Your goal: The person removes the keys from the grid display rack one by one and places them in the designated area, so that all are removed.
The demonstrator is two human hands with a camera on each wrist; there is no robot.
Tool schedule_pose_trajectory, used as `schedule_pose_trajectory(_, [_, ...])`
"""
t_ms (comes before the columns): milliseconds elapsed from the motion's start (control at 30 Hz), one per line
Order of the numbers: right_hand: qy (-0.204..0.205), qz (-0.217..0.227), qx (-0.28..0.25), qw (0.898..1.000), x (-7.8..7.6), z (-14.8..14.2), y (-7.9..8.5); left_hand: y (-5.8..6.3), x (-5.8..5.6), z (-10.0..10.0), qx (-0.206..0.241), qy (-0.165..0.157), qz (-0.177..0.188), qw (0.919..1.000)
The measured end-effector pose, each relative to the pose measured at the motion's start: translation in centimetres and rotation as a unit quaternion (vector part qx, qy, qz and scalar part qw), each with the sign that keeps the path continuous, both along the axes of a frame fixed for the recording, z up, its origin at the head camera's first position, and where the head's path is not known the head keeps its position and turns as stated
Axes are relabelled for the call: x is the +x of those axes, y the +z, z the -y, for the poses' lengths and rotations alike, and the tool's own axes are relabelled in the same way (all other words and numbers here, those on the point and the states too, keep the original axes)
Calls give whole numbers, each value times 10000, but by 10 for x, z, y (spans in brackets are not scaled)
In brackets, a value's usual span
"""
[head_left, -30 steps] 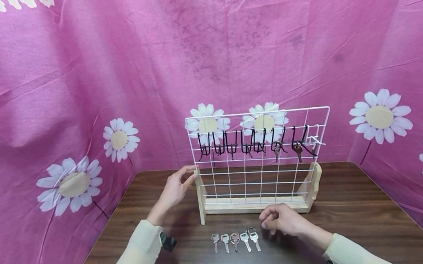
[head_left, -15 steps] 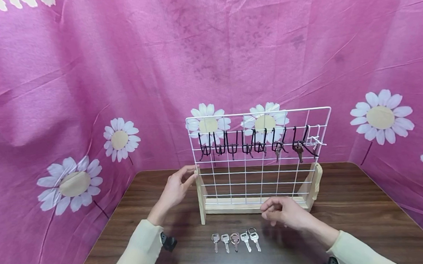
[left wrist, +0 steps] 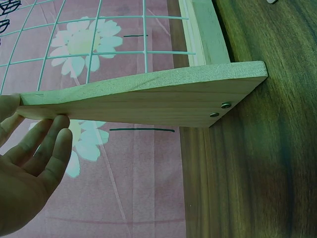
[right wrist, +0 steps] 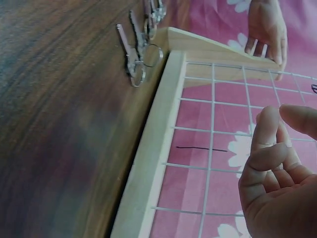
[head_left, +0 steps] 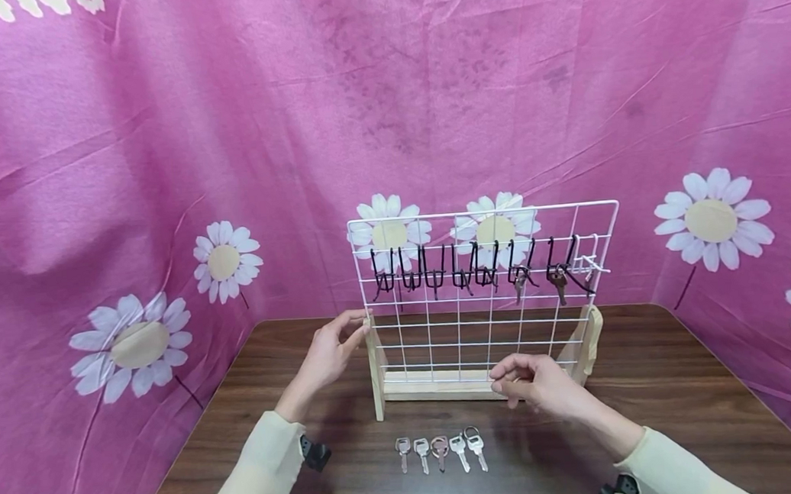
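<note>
Nearest first, five loose keys (head_left: 440,447) lie in a row on the tabletop (head_left: 357,483), in front of the wire rack (head_left: 440,388), and on my feed they have not shifted over the last second. What has changed is the right hand (head_left: 541,384): it was beside that row, and I now see it higher and farther right, before the rack's wooden base, well clear of the keys. Its fingers are loosely bent, thumb and index close together, with nothing visible between them. At the rack's left end, the left hand (head_left: 327,350) has stayed put, thumb and fingers lightly pinching the tip of the wooden side (head_left: 377,371). Farther up the rack, black hooks (head_left: 487,277) run across the mesh, and two hanging keys (head_left: 560,285) show toward its right end; I can't tell whether the white hook (head_left: 587,266) beyond holds another. My reading: the rack is being steadied, and the hand's small lift changes no key's place, so the work stands where it did.
</note>
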State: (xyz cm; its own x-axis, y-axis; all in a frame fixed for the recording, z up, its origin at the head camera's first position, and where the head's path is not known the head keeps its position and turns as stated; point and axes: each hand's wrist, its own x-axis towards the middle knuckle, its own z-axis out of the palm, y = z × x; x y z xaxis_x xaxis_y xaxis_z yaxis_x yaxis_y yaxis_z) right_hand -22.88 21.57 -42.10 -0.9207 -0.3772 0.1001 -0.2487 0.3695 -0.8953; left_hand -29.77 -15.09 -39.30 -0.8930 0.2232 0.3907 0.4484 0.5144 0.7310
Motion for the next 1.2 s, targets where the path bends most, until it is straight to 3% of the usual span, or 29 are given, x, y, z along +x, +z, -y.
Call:
schedule_pose_trajectory(300, [-227,-268,-27,9994,-1,-6,15,0,0,0,15,-7,12,10000])
schedule_pose_trajectory(500, [-508,-107,-23,9986,0,-7,26,0,-1,0,-52,21,-18,10000])
schedule_pose_trajectory(667, [-687,-368,102,9969,-1,-7,33,0,-1,0,-67,7,-39,10000])
schedule_pose_trajectory(967, [-873,-328,-292,9952,-1,-9,47,1,-1,0,-71,10,-17,10000])
schedule_pose_trajectory(1200, [-1117,-419,-113,9928,0,-12,54,-1,-1,0,-63,13,-30,10000])
